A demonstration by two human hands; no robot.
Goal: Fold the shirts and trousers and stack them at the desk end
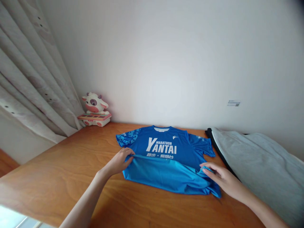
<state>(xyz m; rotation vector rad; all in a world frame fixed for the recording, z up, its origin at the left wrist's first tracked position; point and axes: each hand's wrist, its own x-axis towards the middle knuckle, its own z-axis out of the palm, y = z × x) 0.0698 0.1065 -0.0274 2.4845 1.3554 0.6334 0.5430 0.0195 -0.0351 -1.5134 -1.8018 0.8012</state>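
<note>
A blue T-shirt (161, 141) with white "Marathon Yantai" lettering lies front up on a wooden table, its collar toward the wall. The lower part is turned up over itself, and a lighter blue band of cloth shows below the lettering. My left hand (122, 160) pinches the turned-up hem at its left end. At the right end, my right hand (217, 175) grips the same hem, where the cloth is bunched and creased. Both sleeves lie spread out to the sides.
On the right of the wooden table (71, 171) lies a grey garment (256, 155) with a black one (222, 155) partly under it. A toy cow with a keyboard (95, 110) stands in the back left corner. Beside it hangs a pale curtain (30, 69). A white wall rises behind.
</note>
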